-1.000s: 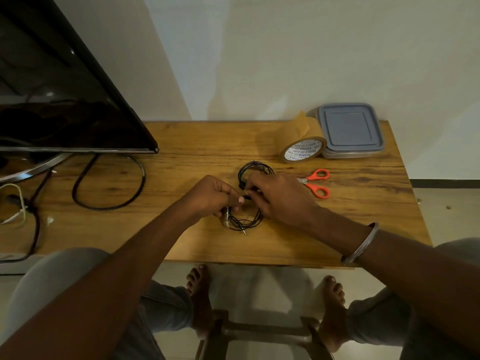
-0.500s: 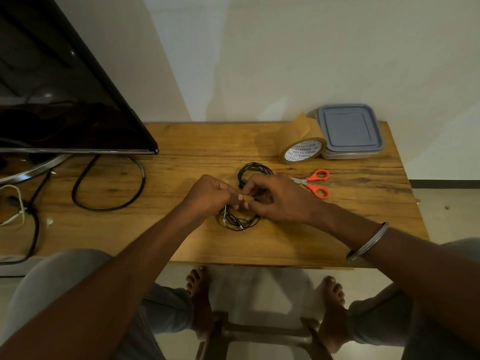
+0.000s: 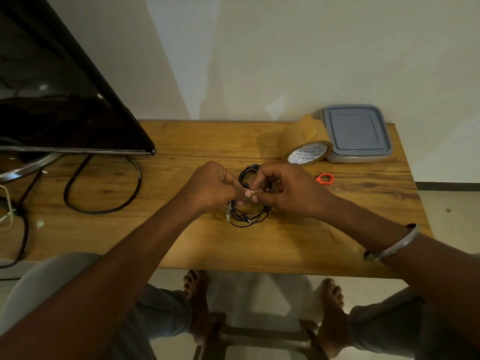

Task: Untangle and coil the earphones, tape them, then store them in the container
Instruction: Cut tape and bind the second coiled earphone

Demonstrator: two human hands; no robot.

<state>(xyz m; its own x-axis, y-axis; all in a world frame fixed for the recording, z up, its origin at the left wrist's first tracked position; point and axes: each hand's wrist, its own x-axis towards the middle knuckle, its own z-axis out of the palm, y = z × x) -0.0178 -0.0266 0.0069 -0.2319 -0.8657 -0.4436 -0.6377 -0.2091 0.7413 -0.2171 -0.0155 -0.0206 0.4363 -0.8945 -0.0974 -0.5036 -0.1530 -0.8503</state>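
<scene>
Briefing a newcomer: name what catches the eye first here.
At centre, the left hand and right hand pinch a coil of black earphones. Behind them to the right sit a brown tape roll and a lidded grey container; a dark TV screen fills the left.

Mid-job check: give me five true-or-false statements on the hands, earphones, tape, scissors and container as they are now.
1. The left hand and right hand both grip the earphones. True.
2. The earphones are gathered in loops. True.
3. The container is open. False: its lid is on.
4. The right hand holds the scissors. False: their orange handle lies on the table, beyond that hand.
5. The tape roll sits right beside the container. True.
</scene>
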